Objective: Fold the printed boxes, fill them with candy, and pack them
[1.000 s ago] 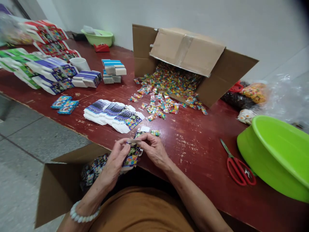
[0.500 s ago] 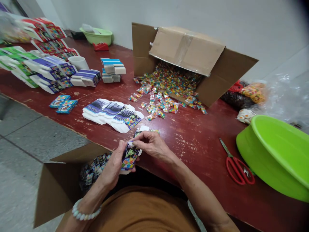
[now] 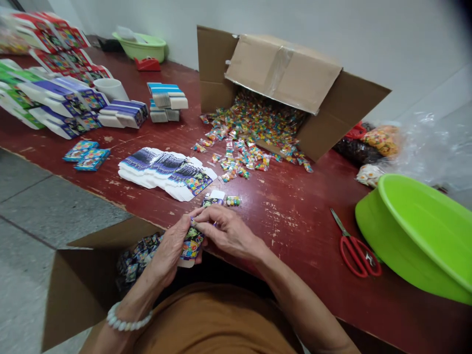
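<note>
My left hand (image 3: 171, 246) is wrapped round a small purple printed candy box (image 3: 191, 242), held above the table's front edge. The fingers of my right hand (image 3: 224, 228) are closed at the upper end of the same box, and they hide most of its top flap. An open flap shows at the box's lower end. Just beyond my hands lie another purple carton (image 3: 213, 198) with a white flap and a small clear packet of coloured candies (image 3: 233, 200). A fanned row of flat purple cartons (image 3: 165, 172) rests behind them.
A cardboard box (image 3: 283, 73) on its side spills candy packets (image 3: 254, 142) onto the red table (image 3: 291, 216). Red-handled scissors (image 3: 356, 250) and a green basin (image 3: 409, 236) are at right. Below left, an open carton (image 3: 77, 290) holds filled boxes. Carton stacks (image 3: 66, 98) stand left.
My right fingers have pressed in at the box's top, and the white flap that showed there is now mostly covered. The camera view has shifted slightly.
</note>
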`<state>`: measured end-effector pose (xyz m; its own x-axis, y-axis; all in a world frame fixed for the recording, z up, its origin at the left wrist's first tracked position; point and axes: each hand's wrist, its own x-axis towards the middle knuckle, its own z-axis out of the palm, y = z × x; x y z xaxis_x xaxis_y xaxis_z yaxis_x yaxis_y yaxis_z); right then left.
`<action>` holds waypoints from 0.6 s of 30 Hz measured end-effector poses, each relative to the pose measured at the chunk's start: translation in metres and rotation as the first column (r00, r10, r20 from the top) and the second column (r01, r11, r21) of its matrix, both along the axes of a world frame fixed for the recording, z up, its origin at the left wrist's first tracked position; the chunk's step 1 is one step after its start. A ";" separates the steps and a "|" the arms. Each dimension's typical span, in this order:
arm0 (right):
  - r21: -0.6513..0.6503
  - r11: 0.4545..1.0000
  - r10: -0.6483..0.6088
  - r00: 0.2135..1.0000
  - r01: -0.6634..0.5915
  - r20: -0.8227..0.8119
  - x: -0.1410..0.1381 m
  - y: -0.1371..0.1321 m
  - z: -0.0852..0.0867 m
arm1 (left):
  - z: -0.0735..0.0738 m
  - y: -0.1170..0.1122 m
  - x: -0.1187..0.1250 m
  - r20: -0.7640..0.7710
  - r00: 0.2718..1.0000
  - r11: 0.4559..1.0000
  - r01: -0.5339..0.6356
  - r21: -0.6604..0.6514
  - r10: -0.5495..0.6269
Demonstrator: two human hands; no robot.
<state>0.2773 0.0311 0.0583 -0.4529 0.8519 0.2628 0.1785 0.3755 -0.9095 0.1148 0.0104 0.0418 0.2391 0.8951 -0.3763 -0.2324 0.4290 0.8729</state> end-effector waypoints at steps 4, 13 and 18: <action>0.105 0.986 -0.145 0.977 0.130 0.154 0.011 0.008 -0.013 | 0.005 0.002 0.000 0.084 0.996 1.000 -0.011 -0.022 0.012; 0.206 0.843 -0.502 0.591 0.497 0.632 0.073 0.044 -0.040 | 0.013 0.016 -0.022 -0.044 0.977 0.977 -0.211 -0.031 0.210; -0.077 0.785 -0.566 0.762 0.614 0.314 0.066 0.036 -0.037 | 0.016 0.025 -0.024 -0.034 0.960 0.961 -0.278 0.007 0.278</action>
